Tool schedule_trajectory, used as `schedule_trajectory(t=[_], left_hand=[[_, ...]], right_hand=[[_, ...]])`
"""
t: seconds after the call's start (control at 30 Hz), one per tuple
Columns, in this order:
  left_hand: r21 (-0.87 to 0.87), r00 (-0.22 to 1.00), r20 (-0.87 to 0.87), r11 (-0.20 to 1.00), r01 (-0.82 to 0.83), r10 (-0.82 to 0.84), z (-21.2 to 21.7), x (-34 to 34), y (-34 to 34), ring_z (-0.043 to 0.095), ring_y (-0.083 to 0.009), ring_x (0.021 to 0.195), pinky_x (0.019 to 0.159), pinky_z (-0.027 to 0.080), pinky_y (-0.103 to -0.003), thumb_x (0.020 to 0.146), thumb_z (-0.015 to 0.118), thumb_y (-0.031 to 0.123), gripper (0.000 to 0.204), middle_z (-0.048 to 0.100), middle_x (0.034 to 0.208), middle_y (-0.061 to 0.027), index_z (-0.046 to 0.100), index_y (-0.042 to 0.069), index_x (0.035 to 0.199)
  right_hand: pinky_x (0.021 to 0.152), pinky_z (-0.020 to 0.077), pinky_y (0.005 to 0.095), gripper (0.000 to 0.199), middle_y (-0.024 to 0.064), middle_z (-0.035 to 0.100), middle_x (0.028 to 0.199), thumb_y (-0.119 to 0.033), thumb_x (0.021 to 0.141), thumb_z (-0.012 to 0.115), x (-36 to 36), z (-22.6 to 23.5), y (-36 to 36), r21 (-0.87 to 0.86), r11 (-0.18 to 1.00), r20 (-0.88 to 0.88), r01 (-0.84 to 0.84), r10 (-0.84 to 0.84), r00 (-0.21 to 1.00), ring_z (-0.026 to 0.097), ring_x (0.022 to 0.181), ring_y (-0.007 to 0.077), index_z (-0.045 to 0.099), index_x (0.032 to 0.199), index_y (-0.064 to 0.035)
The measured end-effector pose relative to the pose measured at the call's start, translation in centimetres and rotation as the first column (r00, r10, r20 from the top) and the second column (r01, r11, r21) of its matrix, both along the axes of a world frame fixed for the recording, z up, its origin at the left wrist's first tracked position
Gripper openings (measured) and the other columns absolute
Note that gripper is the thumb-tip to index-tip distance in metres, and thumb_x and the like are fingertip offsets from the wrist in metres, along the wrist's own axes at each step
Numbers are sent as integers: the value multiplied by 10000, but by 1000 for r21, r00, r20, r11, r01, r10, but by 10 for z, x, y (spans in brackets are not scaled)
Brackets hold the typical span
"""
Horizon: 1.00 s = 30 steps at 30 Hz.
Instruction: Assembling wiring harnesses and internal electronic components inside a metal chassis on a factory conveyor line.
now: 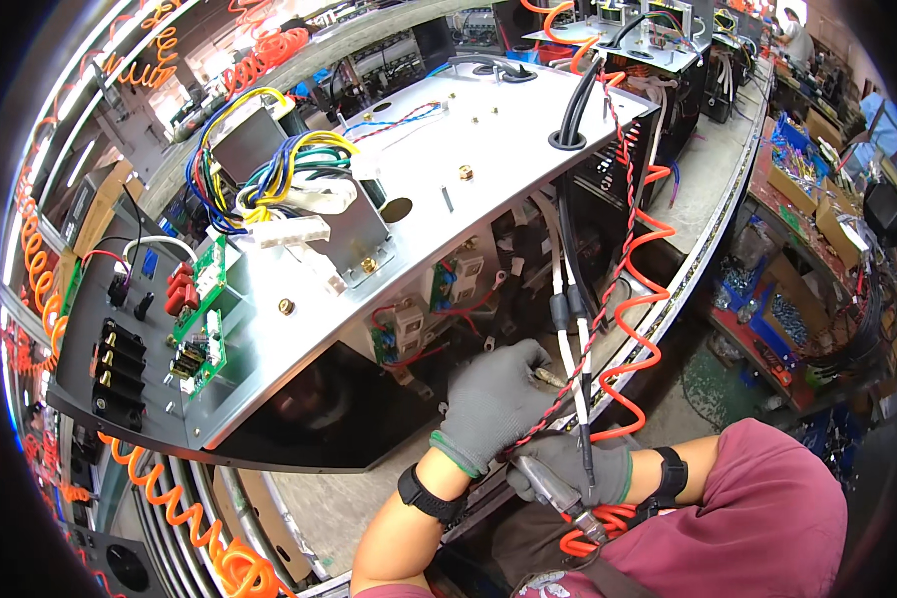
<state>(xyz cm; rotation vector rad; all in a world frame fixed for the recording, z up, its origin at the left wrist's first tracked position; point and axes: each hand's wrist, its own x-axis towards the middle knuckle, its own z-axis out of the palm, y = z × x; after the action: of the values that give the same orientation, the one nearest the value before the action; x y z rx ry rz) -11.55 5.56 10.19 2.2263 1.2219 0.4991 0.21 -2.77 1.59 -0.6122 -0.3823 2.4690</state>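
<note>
My left hand point(493, 404), in a grey glove, is curled in front of the open side of a large metal chassis point(439, 219). A small brassy piece point(550, 378) shows at its fingers; what they grip is unclear. Lower right, my gloved right hand point(608, 470) is closed round a grey metal air tool point(550, 486), with an orange hose at its lower end. A red-and-black twisted cable point(593, 349) passes close by both hands. White and black leads point(571, 354) hang beside it from a hole in the chassis top.
Bundled coloured wires point(294, 169) and green circuit boards point(205, 349) sit on the chassis. An orange coiled hose point(633, 334) hangs along the conveyor edge point(703, 254). At right stands a red bench point(762, 329) with bins of small parts. Another person point(795, 40) is far off.
</note>
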Motion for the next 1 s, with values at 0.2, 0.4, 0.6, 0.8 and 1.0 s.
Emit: schedule_trajectory(t=[0.2, 0.4, 0.6, 0.8, 1.0], left_hand=[[-89, 996, 70, 994, 61, -55, -1, -1, 6, 665, -349, 800, 706, 522, -388, 738, 734, 316, 372, 673, 863, -184, 671, 34, 972], [-127, 995, 91, 991, 49, -38, -4, 0, 4, 666, -341, 775, 707, 521, -372, 743, 731, 293, 375, 672, 865, -197, 672, 36, 1009], [-592, 986, 131, 790, 158, -99, 2, -5, 27, 636, -183, 641, 603, 503, -323, 823, 672, 227, 214, 660, 710, -72, 687, 36, 920], [-310, 936, -171, 918, 245, -307, 14, 14, 31, 654, -342, 714, 676, 515, -415, 793, 675, 260, 307, 673, 795, -198, 688, 17, 980], [223, 983, -16, 957, 184, -185, 61, -10, -18, 640, -270, 668, 606, 498, -342, 833, 688, 189, 131, 634, 757, -112, 708, 117, 941]], right_hand=[[475, 442, 243, 244, 27, 579, 715, -317, 986, 529, -6, -6, 1, -48, 999, 71, 2, 2, 998, 546, 559, 131, 580, 994, -79], [465, 439, 246, 264, 25, 583, 700, -345, 972, 548, -6, -4, 2, -50, 999, 81, 4, 0, 997, 555, 558, 129, 589, 960, -85], [446, 396, 249, 353, 7, 545, 617, -438, 912, 606, -11, 12, 4, -14, 1000, 273, 24, -19, 962, 519, 508, 114, 602, 835, -94], [510, 434, 289, 379, 62, 597, 668, -461, 905, 580, -5, 9, 6, 84, 996, 412, -36, -2, 911, 562, 588, 149, 625, 811, -96], [434, 366, 263, 290, 1, 529, 612, -370, 949, 601, -15, -1, 16, -25, 999, 424, 34, -20, 905, 482, 480, 108, 584, 827, -108]])
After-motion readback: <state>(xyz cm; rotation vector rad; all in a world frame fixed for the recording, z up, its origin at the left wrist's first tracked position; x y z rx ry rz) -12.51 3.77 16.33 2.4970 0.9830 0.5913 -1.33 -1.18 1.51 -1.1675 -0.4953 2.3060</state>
